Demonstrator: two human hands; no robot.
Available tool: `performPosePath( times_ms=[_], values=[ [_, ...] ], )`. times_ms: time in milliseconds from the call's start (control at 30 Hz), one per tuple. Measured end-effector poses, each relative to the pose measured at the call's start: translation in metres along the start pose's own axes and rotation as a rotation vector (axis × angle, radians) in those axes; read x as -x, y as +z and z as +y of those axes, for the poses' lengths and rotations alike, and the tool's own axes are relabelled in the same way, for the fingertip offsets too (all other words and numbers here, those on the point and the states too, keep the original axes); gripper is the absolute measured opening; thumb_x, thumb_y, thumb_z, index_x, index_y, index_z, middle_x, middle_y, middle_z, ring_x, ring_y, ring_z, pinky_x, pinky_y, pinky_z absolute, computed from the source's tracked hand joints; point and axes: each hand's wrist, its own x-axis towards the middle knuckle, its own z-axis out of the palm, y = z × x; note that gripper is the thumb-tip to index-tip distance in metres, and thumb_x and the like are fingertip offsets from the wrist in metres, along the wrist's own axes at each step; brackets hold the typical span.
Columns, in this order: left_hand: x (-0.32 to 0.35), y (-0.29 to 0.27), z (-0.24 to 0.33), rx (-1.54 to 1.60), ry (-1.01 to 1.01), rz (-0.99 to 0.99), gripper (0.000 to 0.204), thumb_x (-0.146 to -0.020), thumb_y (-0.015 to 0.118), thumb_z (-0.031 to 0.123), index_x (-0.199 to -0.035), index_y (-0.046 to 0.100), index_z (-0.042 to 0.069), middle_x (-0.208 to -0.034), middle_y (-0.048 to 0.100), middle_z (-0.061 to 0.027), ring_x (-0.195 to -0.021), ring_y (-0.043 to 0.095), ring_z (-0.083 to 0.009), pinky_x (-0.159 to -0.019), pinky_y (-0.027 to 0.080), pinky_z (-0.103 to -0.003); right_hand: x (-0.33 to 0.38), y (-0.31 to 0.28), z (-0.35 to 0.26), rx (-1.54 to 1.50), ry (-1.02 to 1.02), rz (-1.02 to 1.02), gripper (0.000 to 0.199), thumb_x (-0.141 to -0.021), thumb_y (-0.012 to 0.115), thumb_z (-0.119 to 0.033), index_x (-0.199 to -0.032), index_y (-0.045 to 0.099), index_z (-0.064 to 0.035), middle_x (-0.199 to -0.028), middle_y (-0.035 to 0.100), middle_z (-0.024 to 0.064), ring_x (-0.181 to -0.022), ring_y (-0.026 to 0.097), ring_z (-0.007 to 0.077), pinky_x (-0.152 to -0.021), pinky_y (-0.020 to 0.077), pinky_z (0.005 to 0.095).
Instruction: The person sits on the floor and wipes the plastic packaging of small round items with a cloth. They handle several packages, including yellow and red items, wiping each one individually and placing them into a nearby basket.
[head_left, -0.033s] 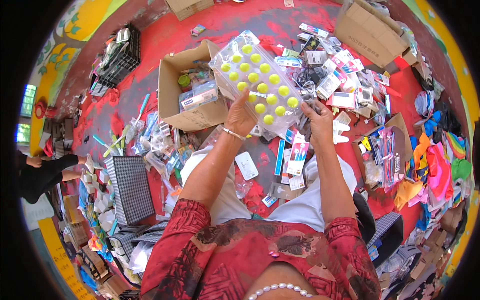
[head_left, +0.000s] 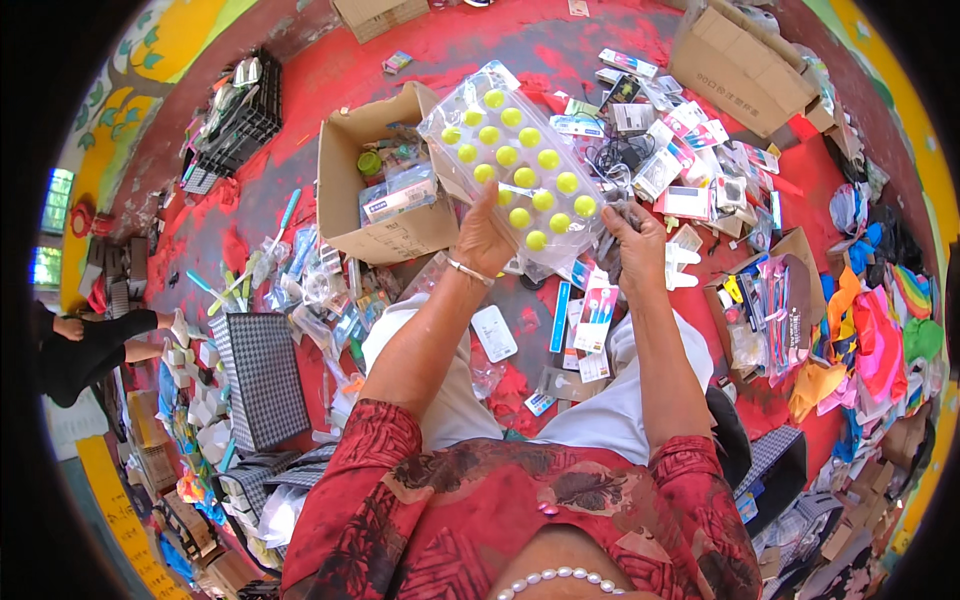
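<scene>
On my feed, left hand [head_left: 484,236] grip is clamped on the left edge of a clear plastic pack of yellow-green balls [head_left: 507,156]; right hand [head_left: 636,246] grip pinches its near right corner. Pack is held up over the red floor [head_left: 790,165], between an open cardboard box [head_left: 395,238] on the left and a heap of small packages [head_left: 690,145] on the right. I see a houndstooth box [head_left: 258,380] near left.

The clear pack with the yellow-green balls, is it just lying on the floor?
No, the person's left hand and right hand are holding the clear pack up by its edges.
</scene>
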Motion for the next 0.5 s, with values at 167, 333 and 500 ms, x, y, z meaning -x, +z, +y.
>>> performPosePath(
  times_ms=[167, 333, 500],
  values=[
    [0.009, 0.003, -0.014, -0.153, -0.108, 0.061, 0.057, -0.078, 0.065, 0.008, -0.129, 0.039, 0.005, -0.126, 0.05, -0.0108, -0.117, 0.049, -0.0288, -0.102, 0.036, -0.047, -0.002, 0.001, -0.005, 0.069, -0.051, 0.01, 0.016, -0.078, 0.069, -0.008, -0.089, 0.065, 0.003, -0.077, 0.063, 0.0015, -0.067, 0.053, 0.0059, -0.061, 0.043, 0.0214],
    [0.006, 0.003, -0.01, -0.175, -0.141, 0.004, 0.058, -0.074, 0.061, 0.002, -0.128, 0.039, 0.004, -0.126, 0.051, -0.0114, -0.118, 0.048, -0.0289, -0.102, 0.036, -0.047, -0.007, -0.005, -0.008, -0.167, 0.169, -0.017, 0.016, -0.077, 0.064, -0.001, -0.092, 0.064, 0.0058, -0.082, 0.064, 0.0068, -0.069, 0.06, 0.0116, -0.064, 0.0488, 0.0244],
    [0.006, 0.002, -0.004, -0.193, -0.084, 0.056, 0.059, -0.075, 0.059, 0.002, -0.129, 0.037, 0.004, -0.126, 0.051, -0.012, -0.12, 0.047, -0.0299, -0.102, 0.037, -0.046, -0.017, -0.024, -0.025, -0.385, 0.282, 0.341, 0.016, -0.078, 0.06, 0.0, -0.094, 0.061, 0.0048, -0.085, 0.064, 0.0115, -0.069, 0.063, 0.0197, -0.061, 0.0525, 0.029]
  ],
)
